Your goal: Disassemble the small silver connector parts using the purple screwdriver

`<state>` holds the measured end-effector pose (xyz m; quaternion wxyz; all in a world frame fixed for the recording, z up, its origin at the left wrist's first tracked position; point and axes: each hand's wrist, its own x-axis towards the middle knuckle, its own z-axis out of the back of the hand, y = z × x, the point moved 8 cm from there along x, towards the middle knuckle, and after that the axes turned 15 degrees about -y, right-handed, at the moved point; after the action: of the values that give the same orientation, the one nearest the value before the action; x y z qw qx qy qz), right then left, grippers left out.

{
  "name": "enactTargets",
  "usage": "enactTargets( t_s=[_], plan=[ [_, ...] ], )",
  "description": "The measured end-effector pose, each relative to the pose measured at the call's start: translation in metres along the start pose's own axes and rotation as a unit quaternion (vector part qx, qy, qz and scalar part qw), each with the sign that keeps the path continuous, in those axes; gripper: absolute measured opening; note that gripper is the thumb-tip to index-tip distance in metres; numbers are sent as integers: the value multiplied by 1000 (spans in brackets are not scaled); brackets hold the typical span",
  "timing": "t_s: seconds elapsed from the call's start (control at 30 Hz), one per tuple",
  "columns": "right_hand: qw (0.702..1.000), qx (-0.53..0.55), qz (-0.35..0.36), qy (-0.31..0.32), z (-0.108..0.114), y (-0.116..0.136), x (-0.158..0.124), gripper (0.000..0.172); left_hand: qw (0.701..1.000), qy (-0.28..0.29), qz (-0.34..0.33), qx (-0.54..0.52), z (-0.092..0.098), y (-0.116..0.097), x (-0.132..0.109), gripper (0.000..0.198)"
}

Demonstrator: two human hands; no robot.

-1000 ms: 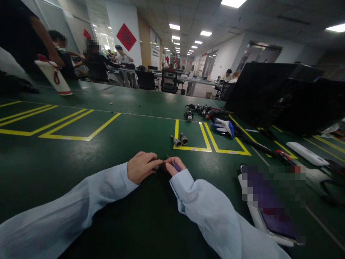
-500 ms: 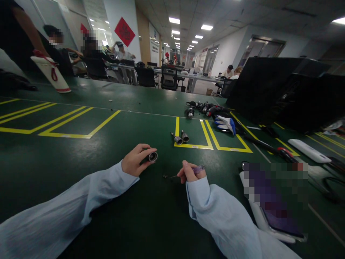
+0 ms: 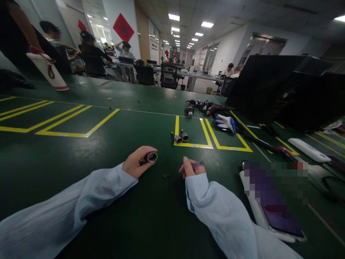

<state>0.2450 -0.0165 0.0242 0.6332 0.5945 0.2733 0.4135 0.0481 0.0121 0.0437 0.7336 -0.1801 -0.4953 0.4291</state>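
My left hand (image 3: 136, 161) is closed around a short metal cylinder (image 3: 152, 157), its round hollow end turned toward me. To the right, my right hand (image 3: 190, 167) grips a small screwdriver (image 3: 198, 164) by its translucent purple handle; the shaft does not show clearly. Between and below the hands, a few tiny dark metal pieces (image 3: 165, 176) lie on the green table, too small to name. Beyond the hands rest two similar metal cylinders with thin stems, one (image 3: 176, 139) on the yellow tape and the other (image 3: 184, 135) beside it. My hands are apart.
A phone (image 3: 283, 208) lies at right, partly blurred out. Farther back are a blue-and-white glove (image 3: 225, 123), dark cabled parts (image 3: 201, 106) and a white bar-shaped device (image 3: 308, 150). A dark monitor (image 3: 256, 86) stands at back right, a white cup (image 3: 50, 72) at back left.
The screwdriver's thin shaft, earlier visible pointing left toward the tiny pieces, no longer shows plainly. My right hand has turned and risen slightly. My left hand still holds the cylinder nearly in place.
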Motion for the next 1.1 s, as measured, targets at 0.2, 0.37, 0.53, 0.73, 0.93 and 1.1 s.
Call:
enactTargets(
  t_s=[0.2,0.37,0.53,0.73,0.93,1.1],
  plan=[
    [999,12,-4,46,-6,9,-9,47,1000,8,-9,8,-1,-3,0,32],
    [997,-2,26,79,-8,13,-13,45,1000,6,-14,20,-1,-7,0,31],
    [985,-74,124,97,-10,25,-17,43,995,5,81,-58,-3,2,-1,36],
    [990,-66,112,60,-9,22,-18,42,966,1,202,-162,-6,11,-1,43],
    [998,41,-3,41,-6,13,-16,45,953,-21,253,-164,0,19,-1,43],
    [997,64,-15,43,-5,12,-14,45,950,-19,257,-174,-1,21,-2,42]
  ],
)
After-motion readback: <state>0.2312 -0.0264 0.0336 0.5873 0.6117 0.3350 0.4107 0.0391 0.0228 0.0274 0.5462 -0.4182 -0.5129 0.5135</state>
